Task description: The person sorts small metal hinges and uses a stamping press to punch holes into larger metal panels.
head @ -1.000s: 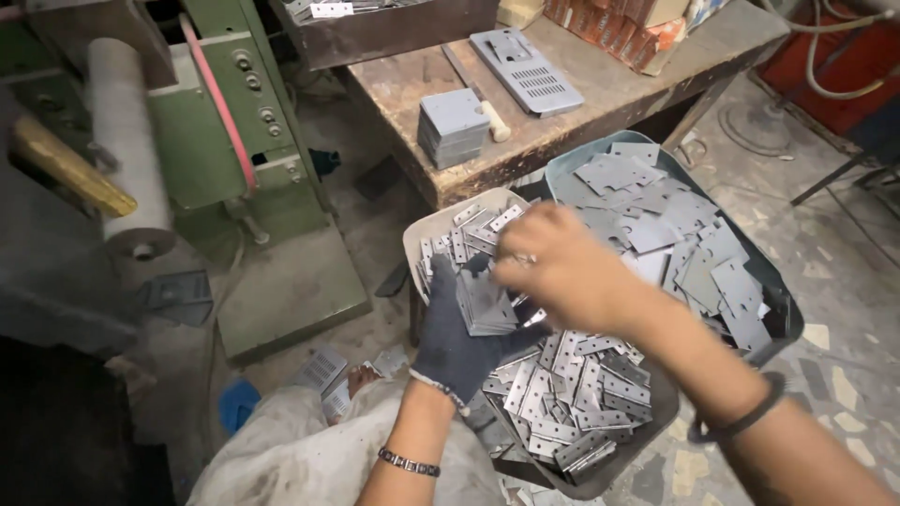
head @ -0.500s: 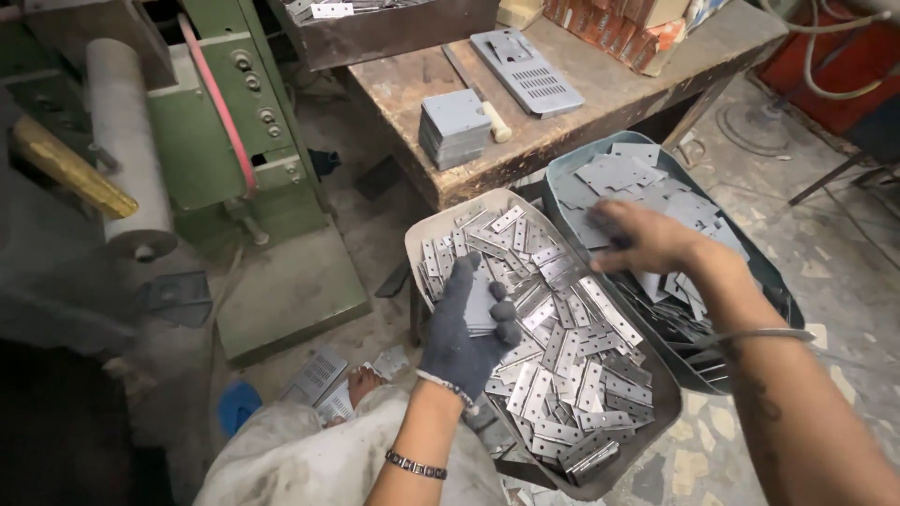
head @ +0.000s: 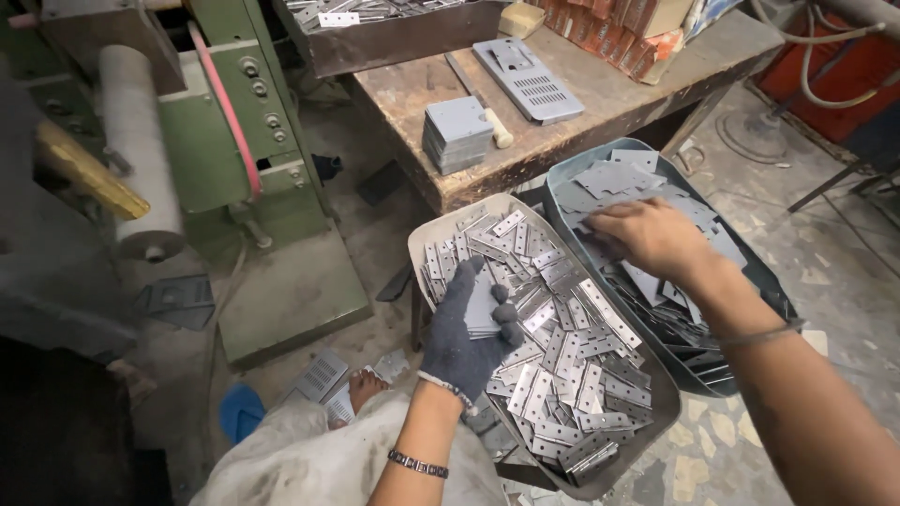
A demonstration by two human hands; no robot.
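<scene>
Your left hand (head: 466, 328), in a dark knit glove, is curled round a small stack of flat grey plates (head: 481, 305), fingers hooked over the top edge, thumb side towards you. It hovers over the near tray (head: 656, 412), an oblong metal pan heaped with perforated hinge-like strips (head: 553, 356); the stack sits in your palm just above that heap, left of the tray's middle. Your right hand (head: 652, 239) is bare, palm down, fingers bent and pressed onto loose plates (head: 619, 178) in the far tray (head: 562, 201), a blue-grey tub right beside the first one, rims touching or nearly so. Can't tell whether the right fingers pinch a plate or only rest on the pile. A thin bangle (head: 759, 333) on your right wrist, a beaded band (head: 417, 463) on the left. Behind the trays, a worn wooden bench (head: 600, 122) with a squared stack of grey plates (head: 457, 134), a vented grey panel (head: 530, 80) and a dark box (head: 394, 37) of parts. Left of that, a green machine (head: 248, 122) with a red belt and a pale roller (head: 136, 159). Your foot (head: 361, 389) shows on the floor beside scattered plates, a blue sandal (head: 242, 412) near it
</scene>
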